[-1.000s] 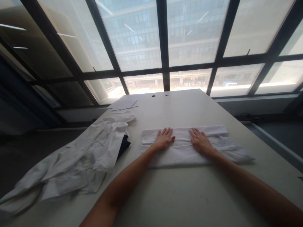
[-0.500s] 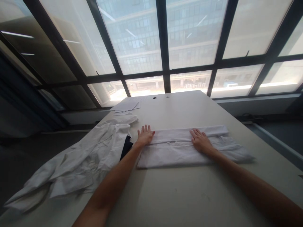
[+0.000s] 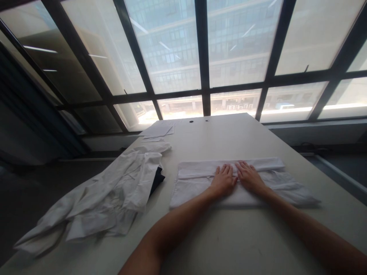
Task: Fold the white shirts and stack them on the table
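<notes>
A folded white garment (image 3: 197,191) lies as a wide flat bundle on the white table, with a folded strip along its far side. My left hand (image 3: 224,179) rests flat on the middle of it, fingers stretched forward. Right beside it, my right hand (image 3: 249,176) presses flat on the same cloth, and the two hands nearly meet at the thumbs. Neither hand grips anything. Toward the bundle's right end the fabric is looser and wrinkled.
Left of the bundle sits a crumpled heap of white clothing (image 3: 114,191), with a dark blue piece (image 3: 157,179) poking out from under it. Sheets of paper (image 3: 157,131) lie at the far left of the table (image 3: 218,137). Large windows (image 3: 177,46) rise behind it.
My left hand has moved right from the garment's left end to its middle, beside my right hand. The right hand stays on the cloth. The view has shifted slightly.
</notes>
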`<action>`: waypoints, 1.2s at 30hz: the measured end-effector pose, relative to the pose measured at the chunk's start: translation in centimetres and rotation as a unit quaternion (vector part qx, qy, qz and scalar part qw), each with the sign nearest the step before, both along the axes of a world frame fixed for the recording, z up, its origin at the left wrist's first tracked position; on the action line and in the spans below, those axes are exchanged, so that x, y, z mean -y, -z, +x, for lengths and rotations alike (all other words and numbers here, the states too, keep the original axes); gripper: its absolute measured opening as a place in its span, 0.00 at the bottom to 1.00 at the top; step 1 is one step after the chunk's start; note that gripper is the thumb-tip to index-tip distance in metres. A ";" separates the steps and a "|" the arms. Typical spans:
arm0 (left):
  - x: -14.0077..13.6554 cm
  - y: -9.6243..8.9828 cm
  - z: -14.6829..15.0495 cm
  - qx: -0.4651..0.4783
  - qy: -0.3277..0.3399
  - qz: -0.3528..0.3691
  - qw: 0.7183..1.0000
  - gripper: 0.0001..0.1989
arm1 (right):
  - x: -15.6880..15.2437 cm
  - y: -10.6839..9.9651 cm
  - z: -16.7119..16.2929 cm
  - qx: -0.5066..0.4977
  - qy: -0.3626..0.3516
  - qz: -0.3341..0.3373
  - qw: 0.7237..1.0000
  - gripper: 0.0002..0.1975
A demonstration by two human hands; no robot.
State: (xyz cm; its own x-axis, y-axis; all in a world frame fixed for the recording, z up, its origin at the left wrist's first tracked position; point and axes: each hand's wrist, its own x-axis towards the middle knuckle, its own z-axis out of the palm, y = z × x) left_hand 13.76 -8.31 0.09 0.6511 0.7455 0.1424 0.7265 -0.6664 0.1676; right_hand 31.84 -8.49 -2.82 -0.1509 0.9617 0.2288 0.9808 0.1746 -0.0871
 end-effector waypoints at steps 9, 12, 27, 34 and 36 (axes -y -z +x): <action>-0.1 0.1 -0.5 0.003 0.023 0.025 0.999 0.29 | 0.1 -0.7 0.0 -0.048 0.014 0.030 0.998 0.24; -0.1 -0.1 -0.5 0.001 0.030 0.022 0.999 0.28 | 0.2 -1.6 0.4 -0.018 0.057 0.078 0.995 0.22; -0.8 -0.4 -0.8 -0.008 0.073 0.001 0.997 0.27 | -0.8 -3.9 8.8 -0.089 0.180 -0.021 0.980 0.25; -0.8 -0.4 -0.5 -0.006 0.067 -0.005 0.998 0.28 | -0.4 -7.6 17.1 -0.217 0.317 -0.088 0.919 0.15; -0.8 -0.4 -0.5 -0.004 0.066 -0.007 0.998 0.28 | 0.2 -7.9 18.3 -0.248 0.319 -0.138 0.904 0.14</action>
State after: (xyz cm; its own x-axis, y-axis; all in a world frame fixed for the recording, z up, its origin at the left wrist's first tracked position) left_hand 13.26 -7.53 0.49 0.7446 0.6553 0.1270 0.6343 -0.7539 0.1712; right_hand 50.15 -8.72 5.11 0.5107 0.8471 -0.1470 0.7016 -0.5095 -0.4981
